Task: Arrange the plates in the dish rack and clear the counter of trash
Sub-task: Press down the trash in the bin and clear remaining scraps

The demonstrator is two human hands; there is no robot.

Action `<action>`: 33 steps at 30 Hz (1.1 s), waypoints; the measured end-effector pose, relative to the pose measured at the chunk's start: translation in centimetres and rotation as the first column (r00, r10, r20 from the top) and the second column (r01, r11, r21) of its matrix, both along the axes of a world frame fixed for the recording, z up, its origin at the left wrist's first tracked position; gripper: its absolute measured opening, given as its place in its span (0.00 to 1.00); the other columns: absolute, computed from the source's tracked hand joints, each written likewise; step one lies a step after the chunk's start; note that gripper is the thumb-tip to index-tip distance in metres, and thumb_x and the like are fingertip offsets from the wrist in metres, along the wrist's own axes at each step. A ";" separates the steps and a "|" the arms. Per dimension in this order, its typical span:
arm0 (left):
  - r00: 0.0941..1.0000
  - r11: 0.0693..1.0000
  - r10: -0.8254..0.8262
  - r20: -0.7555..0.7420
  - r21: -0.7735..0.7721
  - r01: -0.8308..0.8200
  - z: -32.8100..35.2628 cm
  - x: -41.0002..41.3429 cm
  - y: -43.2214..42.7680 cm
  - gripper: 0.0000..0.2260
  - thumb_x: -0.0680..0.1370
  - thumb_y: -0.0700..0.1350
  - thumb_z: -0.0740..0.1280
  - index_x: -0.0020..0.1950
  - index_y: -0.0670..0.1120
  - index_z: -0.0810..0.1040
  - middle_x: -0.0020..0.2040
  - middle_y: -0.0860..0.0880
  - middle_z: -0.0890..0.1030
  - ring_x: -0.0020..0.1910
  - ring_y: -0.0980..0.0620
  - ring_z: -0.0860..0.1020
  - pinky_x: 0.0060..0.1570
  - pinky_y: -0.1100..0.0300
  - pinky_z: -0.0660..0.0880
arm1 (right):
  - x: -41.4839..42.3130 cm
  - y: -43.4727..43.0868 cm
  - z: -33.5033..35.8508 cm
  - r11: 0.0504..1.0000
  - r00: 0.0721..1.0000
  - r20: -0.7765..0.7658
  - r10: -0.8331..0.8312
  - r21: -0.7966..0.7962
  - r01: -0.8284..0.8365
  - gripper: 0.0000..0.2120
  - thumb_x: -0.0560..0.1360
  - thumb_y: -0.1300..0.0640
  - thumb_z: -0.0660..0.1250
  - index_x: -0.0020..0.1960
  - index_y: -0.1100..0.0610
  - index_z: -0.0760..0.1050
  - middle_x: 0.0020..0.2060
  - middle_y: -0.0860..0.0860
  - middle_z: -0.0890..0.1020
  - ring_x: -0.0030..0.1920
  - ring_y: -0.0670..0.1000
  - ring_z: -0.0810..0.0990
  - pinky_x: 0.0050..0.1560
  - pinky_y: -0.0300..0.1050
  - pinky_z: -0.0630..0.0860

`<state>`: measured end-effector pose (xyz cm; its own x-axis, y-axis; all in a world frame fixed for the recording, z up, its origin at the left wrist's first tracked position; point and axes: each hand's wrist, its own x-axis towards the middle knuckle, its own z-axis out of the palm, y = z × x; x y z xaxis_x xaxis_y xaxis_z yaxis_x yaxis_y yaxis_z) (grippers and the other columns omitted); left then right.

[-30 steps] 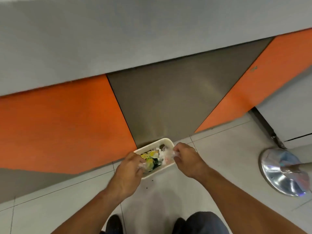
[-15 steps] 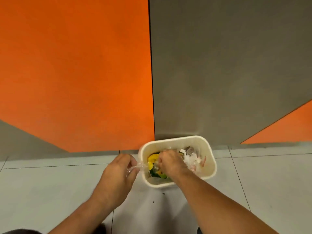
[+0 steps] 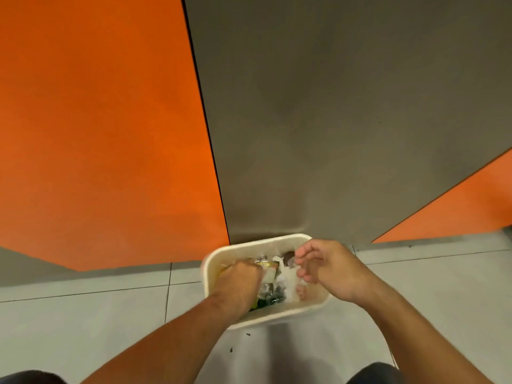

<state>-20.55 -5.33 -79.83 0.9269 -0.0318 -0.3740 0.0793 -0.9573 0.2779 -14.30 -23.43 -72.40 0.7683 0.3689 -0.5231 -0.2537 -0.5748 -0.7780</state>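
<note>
Inside the rounded white plastic bin [image 3: 266,241], left hand [image 3: 238,284] grips crinkled wrappers [image 3: 270,293].

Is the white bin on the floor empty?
No, crumpled wrappers fill the inside of the white bin.

trash [image 3: 286,279] in bin [image 3: 260,241], agst wall [image 3: 332,134]

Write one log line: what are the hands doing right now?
place: white bin on floor | left hand: fisted, down in trash | right hand: loose, empty, over bin
</note>
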 end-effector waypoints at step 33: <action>0.877 0.880 -0.260 0.405 -0.274 0.387 42.9 -5.1 3.5 0.14 0.79 0.60 0.55 0.57 0.57 0.75 0.58 0.63 0.74 0.57 0.65 0.70 0.55 0.74 0.64 | -6.0 -1.9 34.6 0.954 0.869 0.482 0.112 -0.298 0.042 0.15 0.78 0.51 0.64 0.63 0.50 0.76 0.58 0.44 0.78 0.59 0.44 0.76 0.61 0.42 0.73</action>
